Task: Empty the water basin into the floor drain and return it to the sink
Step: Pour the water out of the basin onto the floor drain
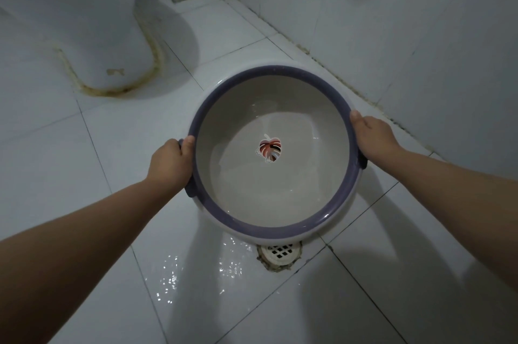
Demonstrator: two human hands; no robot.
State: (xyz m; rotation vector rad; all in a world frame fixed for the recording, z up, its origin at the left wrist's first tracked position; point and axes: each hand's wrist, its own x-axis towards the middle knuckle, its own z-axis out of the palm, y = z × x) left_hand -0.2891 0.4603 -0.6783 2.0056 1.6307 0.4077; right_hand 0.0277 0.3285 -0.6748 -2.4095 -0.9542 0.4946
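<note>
A round white basin with a purple rim (pixel 224 220) and a leaf print on its bottom is held above the tiled floor. A thin film of water glints inside it. My left hand (pixel 171 164) grips the rim at the left handle, thumb over the edge. My right hand (pixel 372 136) grips the rim on the right side. The floor drain (pixel 281 255), a white grate in a chipped tile corner, lies just below the basin's near edge, partly hidden by it. The sink is out of view.
A white toilet base (pixel 112 43) with stained sealant stands at the back left. Tiled walls (pixel 392 35) close the right side and back. Wet patches (pixel 173 273) shine on the floor left of the drain.
</note>
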